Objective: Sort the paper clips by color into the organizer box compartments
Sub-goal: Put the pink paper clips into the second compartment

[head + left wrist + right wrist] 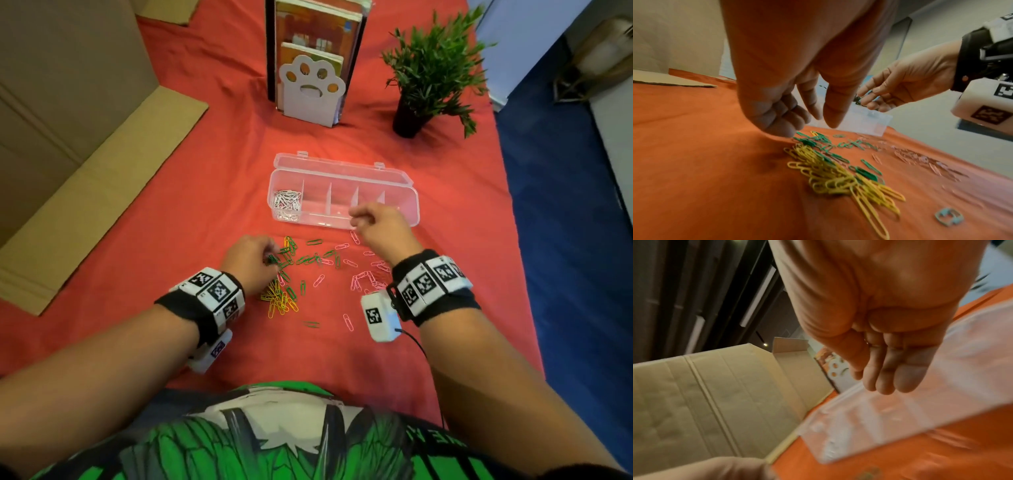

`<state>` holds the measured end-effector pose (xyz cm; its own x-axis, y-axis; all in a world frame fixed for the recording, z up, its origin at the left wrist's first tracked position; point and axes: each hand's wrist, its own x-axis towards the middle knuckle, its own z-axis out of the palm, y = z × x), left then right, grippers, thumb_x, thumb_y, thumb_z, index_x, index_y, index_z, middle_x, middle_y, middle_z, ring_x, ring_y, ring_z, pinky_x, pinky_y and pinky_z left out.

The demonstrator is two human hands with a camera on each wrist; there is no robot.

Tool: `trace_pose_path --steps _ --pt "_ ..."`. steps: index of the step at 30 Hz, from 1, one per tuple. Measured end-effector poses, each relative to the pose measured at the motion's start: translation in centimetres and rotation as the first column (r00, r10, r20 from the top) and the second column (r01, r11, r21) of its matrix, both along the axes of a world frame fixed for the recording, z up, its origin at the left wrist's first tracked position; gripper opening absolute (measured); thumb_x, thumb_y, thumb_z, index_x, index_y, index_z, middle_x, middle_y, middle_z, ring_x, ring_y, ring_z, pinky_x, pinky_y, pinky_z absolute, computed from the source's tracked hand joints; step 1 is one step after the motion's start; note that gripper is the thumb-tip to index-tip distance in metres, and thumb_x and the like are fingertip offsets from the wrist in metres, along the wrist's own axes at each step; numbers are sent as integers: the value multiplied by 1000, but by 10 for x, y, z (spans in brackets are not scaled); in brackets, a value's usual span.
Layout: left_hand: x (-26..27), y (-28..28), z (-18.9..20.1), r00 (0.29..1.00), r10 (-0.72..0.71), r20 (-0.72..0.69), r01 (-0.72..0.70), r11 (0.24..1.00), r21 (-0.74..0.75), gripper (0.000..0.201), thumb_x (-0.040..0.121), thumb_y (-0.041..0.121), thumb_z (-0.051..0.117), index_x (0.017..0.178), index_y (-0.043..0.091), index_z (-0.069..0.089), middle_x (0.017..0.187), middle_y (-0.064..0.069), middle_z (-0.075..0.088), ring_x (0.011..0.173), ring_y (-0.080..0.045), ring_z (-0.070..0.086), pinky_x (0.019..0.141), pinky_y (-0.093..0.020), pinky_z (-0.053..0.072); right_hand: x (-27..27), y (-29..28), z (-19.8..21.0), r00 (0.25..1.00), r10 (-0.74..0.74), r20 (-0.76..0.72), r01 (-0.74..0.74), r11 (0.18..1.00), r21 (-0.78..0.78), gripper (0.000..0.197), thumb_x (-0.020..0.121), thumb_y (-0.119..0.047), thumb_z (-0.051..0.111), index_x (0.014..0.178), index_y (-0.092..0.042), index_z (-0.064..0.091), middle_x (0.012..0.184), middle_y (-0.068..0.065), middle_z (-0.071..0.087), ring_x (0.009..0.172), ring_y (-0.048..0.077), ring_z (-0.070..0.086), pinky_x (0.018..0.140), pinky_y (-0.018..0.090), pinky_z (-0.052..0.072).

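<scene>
The loose paper clips [308, 270] lie scattered on the worktop [205, 192], between the hands and just near of the organizer box [409, 202]. The left hand [251, 263], fingers curled, touches the green ones. The right hand [380, 226] hovers over the box's near rim, fingers bent; whether it holds a clip I cannot tell.

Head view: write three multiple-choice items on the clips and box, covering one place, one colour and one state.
1. The white paper clips lie in the clear plastic organizer box's: A) leftmost compartment; B) middle compartment; C) rightmost compartment.
2. The loose clips furthest right on the red cloth are: A) yellow; B) green; C) pink.
3. The box's lid is: A) shut; B) open; C) missing.
A: they fill the left end cell. C: the pink clips spread rightward. B: the lid lies folded back behind the box.
</scene>
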<state>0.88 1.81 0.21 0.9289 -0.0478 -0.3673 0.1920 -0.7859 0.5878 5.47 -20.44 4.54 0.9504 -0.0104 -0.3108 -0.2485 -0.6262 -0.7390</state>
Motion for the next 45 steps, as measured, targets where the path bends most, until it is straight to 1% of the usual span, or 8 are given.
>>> trace_pose_path --steps 6,13,21,30,33,38,42,45 --pt "-16 -5 -13 998 -44 -46 55 965 256 42 71 17 64 108 35 59 108 -8 49 107 -32 52 93 -38 47 -56 -65 -26 985 -136 -106 123 985 -124 20 89 -6 50 95 -17 65 83 -1 63 65 11 55 55 15 44" --pt "-27 -14 -10 995 -65 -75 83 958 275 53 69 12 64 117 33 55 119 -9 41 110 -34 45 97 -36 41 -84 -71 -54 991 -105 -85 78 959 -273 22 86 -6 49 98 -15 66 97 10 67 78 18 58 76 21 43" --pt "-32 -34 -3 997 -70 31 58 951 302 41 74 15 60 109 35 58 116 -1 46 115 -29 39 89 -41 40 -89 -54 -62 999 -49 -8 43 934 -354 18 84 -15 59 101 -11 63 102 14 57 91 29 59 88 30 47" --pt "-14 -77 -14 909 -405 99 365 887 283 24 81 24 60 102 12 62 105 -13 62 102 -32 57 89 -38 47 -87 -28 -70 985 166 54 -117 855 -506 20 87 -19 56 104 -8 55 109 13 51 106 33 50 85 38 44" --pt "-13 -82 -19 877 -476 66 429 837 341 19 84 19 56 101 12 60 106 -13 60 100 -33 58 86 -41 49 -85 -32 -69 990 138 8 -124 911 -393 9 85 -22 57 90 -14 58 96 10 60 92 29 58 79 35 48" --pt "-10 -85 -23 883 -467 52 433 851 298 20 86 9 45 101 10 59 107 -16 59 101 -36 58 86 -42 48 -78 -54 -56 979 -180 -100 187 981 59 17 81 -15 62 65 -21 59 61 -5 58 54 7 52 54 23 43" --pt "-5 -90 -15 983 -184 7 184 983 -22 14 84 9 48 90 11 61 97 -15 66 93 -31 60 84 -34 47 -70 -66 -44 878 -385 -284 472 791 389 22 87 -10 59 66 -11 54 64 7 57 58 17 60 51 21 51" --pt "2 -96 -10 992 38 -123 -70 961 -266 10 84 9 49 78 16 55 77 -11 66 68 -26 61 70 -34 51 -65 -67 -35 841 -411 -353 541 610 578 18 86 3 50 73 -8 46 71 10 57 59 19 61 55 25 55"
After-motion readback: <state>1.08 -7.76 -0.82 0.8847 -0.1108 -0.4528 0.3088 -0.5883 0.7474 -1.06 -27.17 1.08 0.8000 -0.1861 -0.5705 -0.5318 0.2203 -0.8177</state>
